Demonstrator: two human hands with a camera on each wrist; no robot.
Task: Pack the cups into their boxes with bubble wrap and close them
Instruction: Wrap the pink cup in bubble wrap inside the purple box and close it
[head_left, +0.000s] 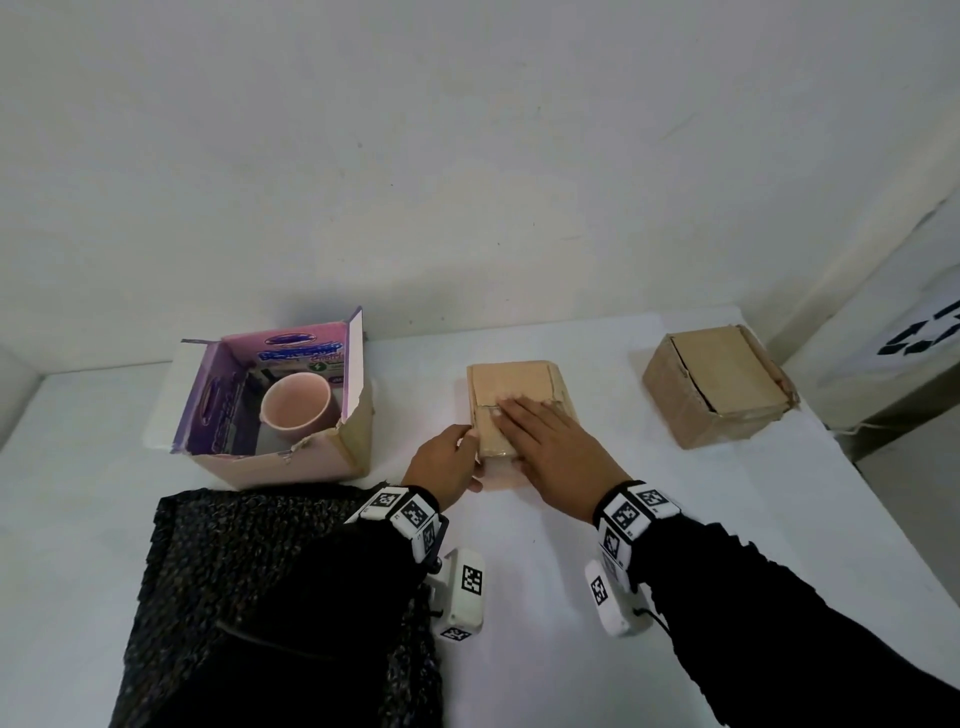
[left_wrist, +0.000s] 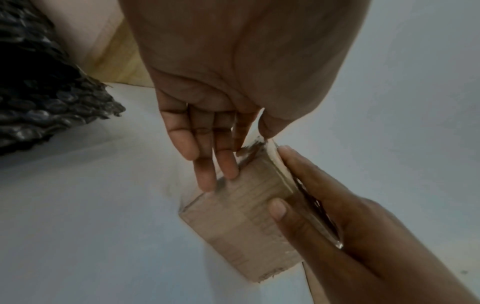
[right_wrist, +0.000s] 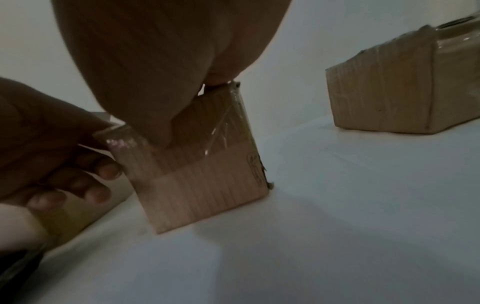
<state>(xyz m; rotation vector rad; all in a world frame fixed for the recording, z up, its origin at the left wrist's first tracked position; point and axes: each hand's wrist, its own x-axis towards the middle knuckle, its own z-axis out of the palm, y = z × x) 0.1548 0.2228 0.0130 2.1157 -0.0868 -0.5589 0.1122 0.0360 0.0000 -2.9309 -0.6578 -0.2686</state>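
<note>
The small cardboard box (head_left: 514, 405) sits on the desk (head_left: 675, 519) at the centre of the head view, with the right hand (head_left: 550, 447) laid flat on its top flaps, fingers straight and pressing, thumb down the near face. The left hand (head_left: 447, 457) steadies the box's left near corner; its fingers lie straight along the side wall in the left wrist view, the thumb at the top edge, so this grip is more a brace than a clutch and encloses nothing. The likely trouble: if the flat hand lifts before the flaps are tucked or taped, they could spring back up, and an uneven press could crush the lid onto whatever is inside. A sideways shove from the left hand could also slide the light box across the smooth desk. The box's long axis looks to run from six towards twelve o'clock, its closed top facing up, seam across it. At nine o'clock the open purple box (head_left: 270, 410) holds an unwrapped pink cup (head_left: 296, 405), mouth tilted up towards the camera; the dark bubble wrap (head_left: 249, 571) lies at seven o'clock. A second closed cardboard box (head_left: 719, 384) stands at two o'clock, well apart.
</note>
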